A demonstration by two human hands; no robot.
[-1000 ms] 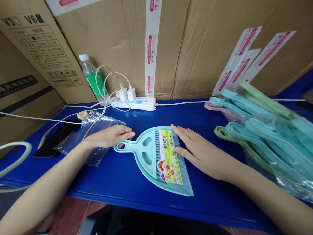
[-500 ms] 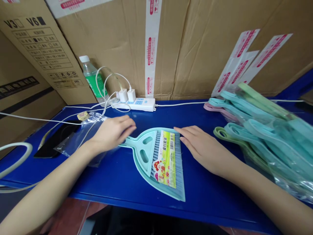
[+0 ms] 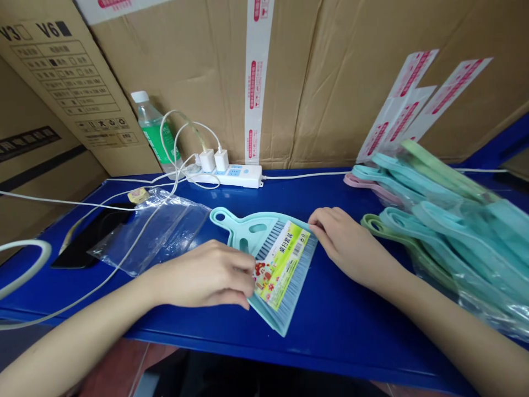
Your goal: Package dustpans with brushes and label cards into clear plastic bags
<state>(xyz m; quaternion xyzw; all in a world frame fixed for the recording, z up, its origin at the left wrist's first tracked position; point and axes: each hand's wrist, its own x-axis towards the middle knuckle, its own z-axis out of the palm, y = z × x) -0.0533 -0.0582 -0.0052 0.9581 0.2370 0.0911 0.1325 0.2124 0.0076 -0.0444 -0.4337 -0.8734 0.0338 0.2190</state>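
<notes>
A light teal dustpan and brush set [image 3: 264,259] with a colourful paper label lies on the blue table [image 3: 355,325], its handle pointing to the far left. My left hand [image 3: 210,275] grips the near left edge of the dustpan, fingers curled over it. My right hand [image 3: 347,242] pinches the far right corner of the same dustpan. A clear plastic bag [image 3: 157,229] lies flat just left of the dustpan, apart from both hands.
A stack of bagged teal, green and pink dustpan sets [image 3: 446,220] fills the right side. At the back stand a white power strip [image 3: 231,175] with chargers and cables, and a water bottle [image 3: 155,132]. A black phone [image 3: 88,237] lies left. Cardboard boxes [image 3: 330,82] wall the rear.
The dustpan has turned, its handle swinging toward the far left. My left hand left the handle and came down to the pan's near edge. My right hand closed on its far corner.
</notes>
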